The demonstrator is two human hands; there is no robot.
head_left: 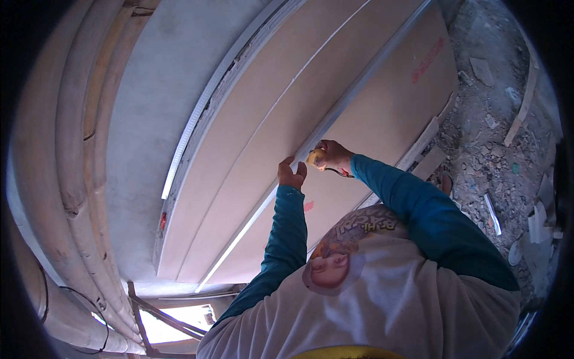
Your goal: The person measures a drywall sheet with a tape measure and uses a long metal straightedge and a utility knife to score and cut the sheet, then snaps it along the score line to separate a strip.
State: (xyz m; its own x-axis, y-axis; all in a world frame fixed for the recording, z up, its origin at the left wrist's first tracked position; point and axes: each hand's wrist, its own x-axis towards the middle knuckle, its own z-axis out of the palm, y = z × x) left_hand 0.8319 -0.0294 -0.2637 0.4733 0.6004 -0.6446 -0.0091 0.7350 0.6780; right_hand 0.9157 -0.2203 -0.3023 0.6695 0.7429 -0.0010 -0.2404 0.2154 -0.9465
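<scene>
A long thin metal profile (373, 64) runs slantwise across a large pale brown board (251, 113). My left hand (291, 174) is closed around the profile, with thumb and forefinger at either side of it. Close beside it on the right, my right hand (336, 157) grips a yellow tape measure (315, 158) against the profile. A dark cord with a bit of red hangs below the right hand. Whether any blade is drawn out of the tape measure is too small to tell.
Stacked boards lean under the top one, with a perforated metal strip (185, 134) along their far left edge. Thick bamboo poles (78, 149) stand at the left by a grey wall (155, 78). Rubble and board scraps (481, 70) cover the floor at right.
</scene>
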